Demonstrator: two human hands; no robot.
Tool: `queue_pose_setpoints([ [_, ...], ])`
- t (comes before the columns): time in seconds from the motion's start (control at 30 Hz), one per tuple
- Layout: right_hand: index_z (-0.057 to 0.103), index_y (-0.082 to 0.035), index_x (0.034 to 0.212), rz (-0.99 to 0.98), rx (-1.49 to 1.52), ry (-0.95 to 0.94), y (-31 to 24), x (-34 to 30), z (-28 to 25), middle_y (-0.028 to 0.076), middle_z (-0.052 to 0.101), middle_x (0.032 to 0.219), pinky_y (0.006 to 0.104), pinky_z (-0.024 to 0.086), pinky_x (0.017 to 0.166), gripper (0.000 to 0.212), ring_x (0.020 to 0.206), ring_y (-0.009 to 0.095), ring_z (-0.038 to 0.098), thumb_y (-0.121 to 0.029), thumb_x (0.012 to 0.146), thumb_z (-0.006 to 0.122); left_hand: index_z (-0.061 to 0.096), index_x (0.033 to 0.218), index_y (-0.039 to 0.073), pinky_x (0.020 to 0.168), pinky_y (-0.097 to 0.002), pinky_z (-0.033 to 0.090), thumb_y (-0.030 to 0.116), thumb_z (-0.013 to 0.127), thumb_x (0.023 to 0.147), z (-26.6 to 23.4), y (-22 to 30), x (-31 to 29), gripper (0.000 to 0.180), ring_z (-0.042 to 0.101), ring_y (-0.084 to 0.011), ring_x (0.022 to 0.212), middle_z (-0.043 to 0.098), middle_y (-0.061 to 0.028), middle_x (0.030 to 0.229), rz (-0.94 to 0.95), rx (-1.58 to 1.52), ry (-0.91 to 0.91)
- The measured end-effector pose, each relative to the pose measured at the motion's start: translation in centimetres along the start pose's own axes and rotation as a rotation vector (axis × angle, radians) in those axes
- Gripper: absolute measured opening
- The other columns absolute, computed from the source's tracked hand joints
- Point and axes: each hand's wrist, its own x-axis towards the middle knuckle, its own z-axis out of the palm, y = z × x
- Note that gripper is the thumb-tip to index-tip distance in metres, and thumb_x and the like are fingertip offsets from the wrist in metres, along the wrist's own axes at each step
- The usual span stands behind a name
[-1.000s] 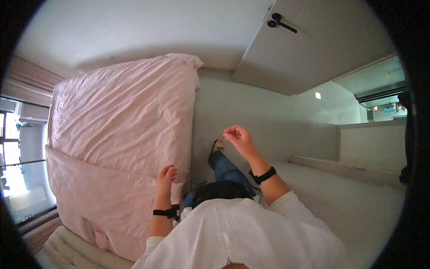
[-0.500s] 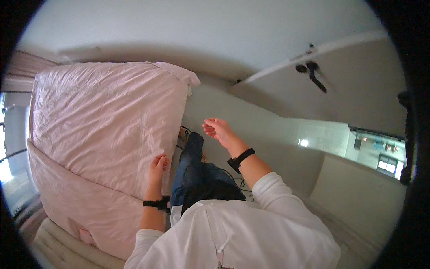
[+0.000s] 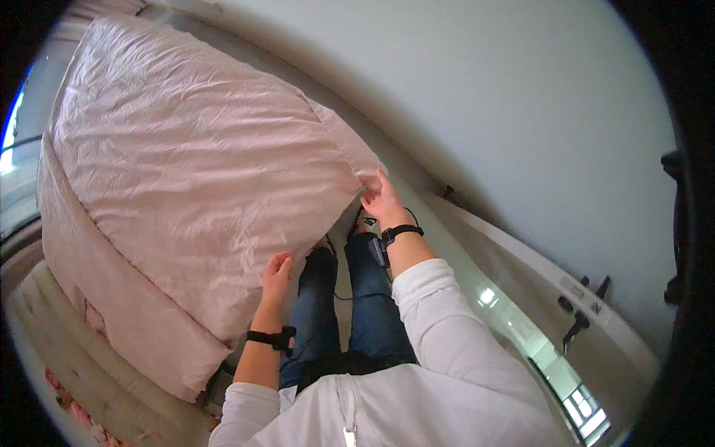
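A pale pink quilt [image 3: 186, 149] covers the bed, wrinkled across its top. My right hand [image 3: 383, 205] is at the quilt's near right corner, its thumb and fingers apart around the corner's edge; a firm hold does not show. Beside the quilt's near side edge, my left hand [image 3: 276, 274] hovers with its fingers loosely curled and nothing visible in them. Both wrists wear black straps, the right one with a small device [image 3: 378, 252] hanging at it.
Plain wall [image 3: 521, 97] rises beyond the bed. A door [image 3: 573, 298] with a dark handle stands at the right, over shiny floor. At the lower left is a padded cream headboard [image 3: 97, 350]. A black cable [image 3: 342, 298] runs by my legs.
My view has turned, and the bed's near right corner now lies closer to me. My right hand has come from free air to the quilt's corner. My left hand stays loosely curled.
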Motion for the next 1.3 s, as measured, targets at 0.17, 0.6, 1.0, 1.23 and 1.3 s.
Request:
queue_pose_setpoints([
  [0.17, 0.056, -0.011, 0.097, 0.261, 0.138, -0.32, -5.3, -1.1, -0.6, 0.003, 0.048, 0.071, 0.0252, 0.038, 0.053, 0.023, 0.057, 0.014, 0.048, -0.028, 0.088, 0.068, 0.057, 0.124, 0.009, 0.079, -0.0288, 0.046, 0.016, 0.06, 0.091, 4.0, -0.1, 2.0, 0.034, 0.055, -0.0141, 0.096, 0.057, -0.0055, 0.118, 0.173, -0.04, 0.233],
  [0.6, 0.04, -0.013, 0.142, 0.0, -0.365, -0.011, -6.5, 5.1, 1.2, 0.011, 0.031, 0.151, 0.0491, 0.013, 0.112, 0.087, 0.14, 0.028, 0.022, -0.06, 0.076, 0.071, 0.043, 0.139, 0.014, 0.11, -0.0452, 0.029, 0.018, 0.068, 0.083, 8.6, -1.8, 6.8, 0.061, 0.027, -0.0402, 0.138, 0.028, -0.0249, 0.146, 0.22, 0.409, 0.47],
  [1.0, 0.05, -0.002, 0.13, -0.423, -0.139, 0.292, -8.2, 3.3, 1.1, 0.012, 0.055, 0.128, 0.0422, 0.05, 0.085, 0.053, 0.112, 0.028, 0.056, -0.033, 0.09, 0.065, 0.043, 0.141, 0.014, 0.11, -0.0446, 0.031, 0.031, 0.07, 0.081, 6.8, -1.6, 6.7, 0.067, 0.03, -0.0403, 0.136, 0.029, -0.0259, 0.148, 0.106, 0.342, 0.279],
  [1.23, 0.057, -0.012, 0.113, -0.325, -0.532, 0.367, -7.4, -4.0, -3.2, 0.006, 0.058, 0.106, 0.0347, 0.046, 0.075, 0.031, 0.094, 0.022, 0.057, -0.03, 0.089, 0.064, 0.051, 0.132, 0.003, 0.104, -0.0395, 0.038, 0.032, 0.066, 0.085, 6.5, 2.4, 1.2, 0.057, 0.046, -0.0348, 0.127, 0.05, -0.0222, 0.135, 0.109, 0.292, 0.079],
  [1.3, 0.057, -0.012, 0.106, -0.329, -0.532, 0.225, -6.5, -9.6, -5.6, 0.004, 0.06, 0.093, 0.0325, 0.046, 0.069, 0.022, 0.087, 0.019, 0.058, -0.026, 0.09, 0.063, 0.053, 0.128, -0.001, 0.102, -0.0372, 0.04, 0.03, 0.064, 0.088, 6.9, 4.4, -1.2, 0.052, 0.053, -0.0301, 0.121, 0.057, -0.0187, 0.128, 0.119, 0.222, -0.007],
])
